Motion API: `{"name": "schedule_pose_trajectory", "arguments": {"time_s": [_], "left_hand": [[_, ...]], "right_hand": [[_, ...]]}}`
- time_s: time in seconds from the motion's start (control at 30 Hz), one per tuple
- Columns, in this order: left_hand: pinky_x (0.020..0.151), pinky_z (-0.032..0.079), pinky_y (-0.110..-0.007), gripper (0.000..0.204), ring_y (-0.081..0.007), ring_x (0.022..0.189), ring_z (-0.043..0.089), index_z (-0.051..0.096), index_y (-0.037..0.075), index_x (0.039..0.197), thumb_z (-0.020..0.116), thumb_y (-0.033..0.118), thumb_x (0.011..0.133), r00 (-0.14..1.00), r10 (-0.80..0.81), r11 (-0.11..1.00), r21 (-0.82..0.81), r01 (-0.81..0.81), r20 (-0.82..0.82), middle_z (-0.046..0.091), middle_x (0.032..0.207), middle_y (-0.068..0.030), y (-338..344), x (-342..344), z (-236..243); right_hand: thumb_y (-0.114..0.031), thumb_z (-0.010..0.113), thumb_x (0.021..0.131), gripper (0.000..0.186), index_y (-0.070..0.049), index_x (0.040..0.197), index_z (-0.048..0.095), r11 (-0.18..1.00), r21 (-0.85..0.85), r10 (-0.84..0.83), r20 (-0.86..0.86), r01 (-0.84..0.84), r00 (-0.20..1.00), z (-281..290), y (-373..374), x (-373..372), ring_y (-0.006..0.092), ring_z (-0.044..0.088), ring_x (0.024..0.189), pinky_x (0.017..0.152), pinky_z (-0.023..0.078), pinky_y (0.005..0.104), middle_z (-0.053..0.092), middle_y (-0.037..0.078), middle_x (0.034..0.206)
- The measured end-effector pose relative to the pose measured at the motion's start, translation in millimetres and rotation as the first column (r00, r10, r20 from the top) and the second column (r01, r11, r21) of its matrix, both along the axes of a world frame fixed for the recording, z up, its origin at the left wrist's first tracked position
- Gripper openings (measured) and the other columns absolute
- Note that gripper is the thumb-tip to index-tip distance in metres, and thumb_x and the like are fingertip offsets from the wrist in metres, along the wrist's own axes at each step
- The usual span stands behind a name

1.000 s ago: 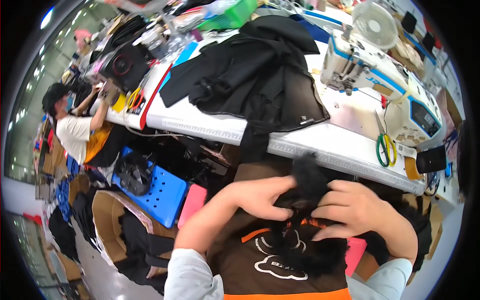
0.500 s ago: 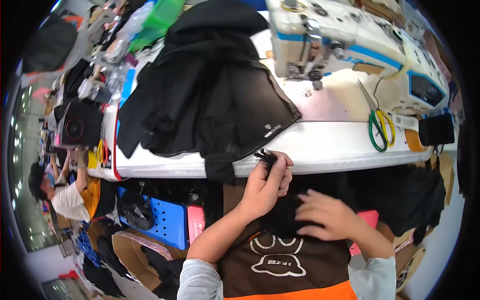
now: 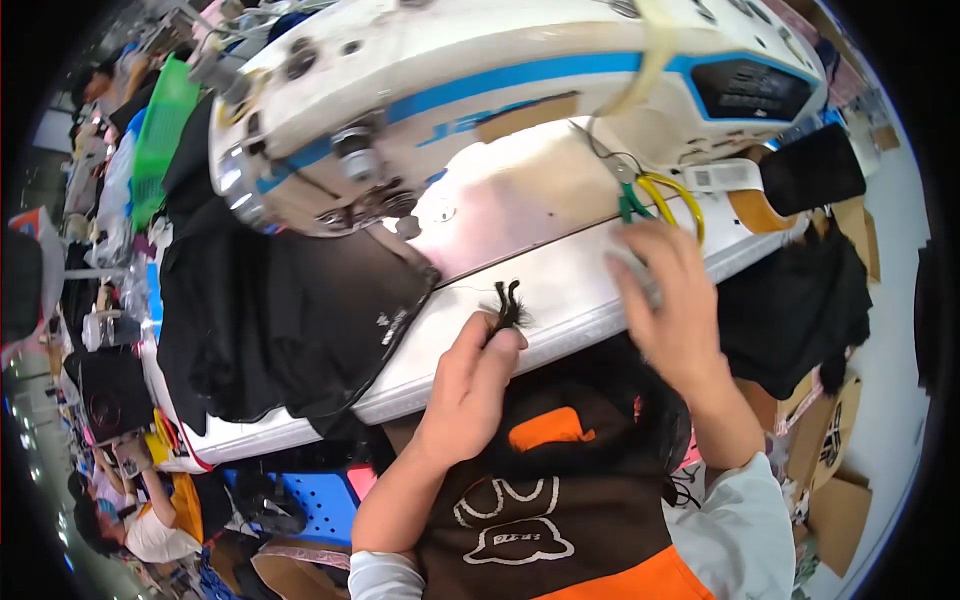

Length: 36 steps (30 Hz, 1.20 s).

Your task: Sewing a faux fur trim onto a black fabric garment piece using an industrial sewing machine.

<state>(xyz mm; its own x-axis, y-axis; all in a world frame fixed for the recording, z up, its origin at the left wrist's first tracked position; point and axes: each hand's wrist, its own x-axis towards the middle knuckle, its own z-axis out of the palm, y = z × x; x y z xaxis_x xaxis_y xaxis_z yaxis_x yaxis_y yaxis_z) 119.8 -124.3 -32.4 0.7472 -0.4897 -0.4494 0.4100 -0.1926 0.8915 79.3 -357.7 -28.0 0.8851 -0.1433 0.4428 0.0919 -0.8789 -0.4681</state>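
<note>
My left hand [image 3: 468,390] is closed, its thumb pressed on a tuft of fuzzy black strands [image 3: 508,303] whose loose ends stick up past the fingers, above the table's front edge. The lower part of this tuft is hidden in the hand. My right hand [image 3: 672,310], smeared by motion, reaches over the table with thumb and fingers apart. Its fingertips are at the handles of a pair of scissors [image 3: 640,190], one handle green and one yellow, and they cover part of the green one. Black fuzzy cloth [image 3: 620,400] lies below my hands, over my lap.
A white-and-blue sewing machine [image 3: 480,90] stands across the back of the white table [image 3: 575,270]. Black garment cloth [image 3: 260,320] spreads over its left part. A dark pad [image 3: 815,180] sits right of the scissors. Another person [image 3: 150,520] works at far left.
My view has swung right. The right hand has moved from the lap up to the scissors. My left hand keeps its hold on the black tuft.
</note>
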Motion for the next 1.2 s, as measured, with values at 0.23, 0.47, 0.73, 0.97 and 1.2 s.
{"name": "schedule_pose_trajectory", "arguments": {"time_s": [0.23,0.47,0.73,0.97,1.2], "left_hand": [[0.069,0.042,-0.027,0.022,-0.0113,0.074,0.047,0.056,-0.002,0.106,0.042,0.015,0.108,0.994,-0.081,0.987,-0.135,0.091,0.079,0.052,0.080,-0.0025,-41.3,2.0,-8.8],[0.055,0.036,-0.020,0.025,-0.0024,0.060,0.043,0.062,0.001,0.118,0.050,0.021,0.110,0.994,-0.033,0.981,-0.193,0.013,-0.101,0.054,0.076,0.0014,-50.7,1.7,-1.3],[0.058,0.040,-0.020,0.028,-0.0042,0.065,0.049,0.065,0.000,0.109,0.055,0.026,0.108,0.995,0.031,0.995,-0.097,-0.021,0.098,0.060,0.082,0.0009,-53.4,-6.5,-18.5],[0.069,0.045,-0.022,0.020,-0.0057,0.077,0.051,0.063,-0.002,0.107,0.059,0.018,0.106,0.986,-0.105,0.991,-0.071,0.115,0.127,0.061,0.082,0.0000,-61.2,-5.9,-9.6],[0.073,0.047,-0.023,0.016,-0.0057,0.079,0.053,0.066,-0.001,0.109,0.063,0.013,0.103,0.949,-0.198,0.979,0.006,0.203,0.244,0.063,0.085,0.0004,-68.1,-10.7,-10.1]], "right_hand": [[-0.005,0.071,0.086,0.049,-0.002,0.133,0.058,0.987,-0.124,-0.128,-0.229,0.101,0.965,6.0,-62.0,7.5,0.0408,0.063,0.106,0.096,0.050,0.0441,0.065,0.021,0.113],[-0.002,0.070,0.073,0.071,0.002,0.141,0.050,0.984,0.172,0.053,-0.521,0.044,0.852,24.1,-101.6,22.9,0.0213,0.067,0.078,0.079,0.056,0.0322,0.071,0.020,0.100],[-0.017,0.084,0.076,0.064,0.000,0.131,0.056,0.822,0.539,0.278,-0.661,0.183,0.697,52.0,-102.4,-49.7,0.0034,0.051,0.070,0.061,0.039,0.0202,0.060,0.000,0.085],[-0.041,0.091,0.064,0.086,0.001,0.132,0.058,0.799,0.594,0.529,-0.616,-0.097,0.584,34.0,-90.8,-80.1,0.0286,0.066,0.082,0.075,0.052,0.0331,0.067,0.015,0.106],[-0.024,0.095,0.064,0.075,0.001,0.128,0.063,0.767,0.628,0.529,-0.501,-0.133,0.686,24.6,-91.8,-80.6,0.0165,0.058,0.063,0.060,0.046,0.0273,0.067,0.009,0.087]]}}
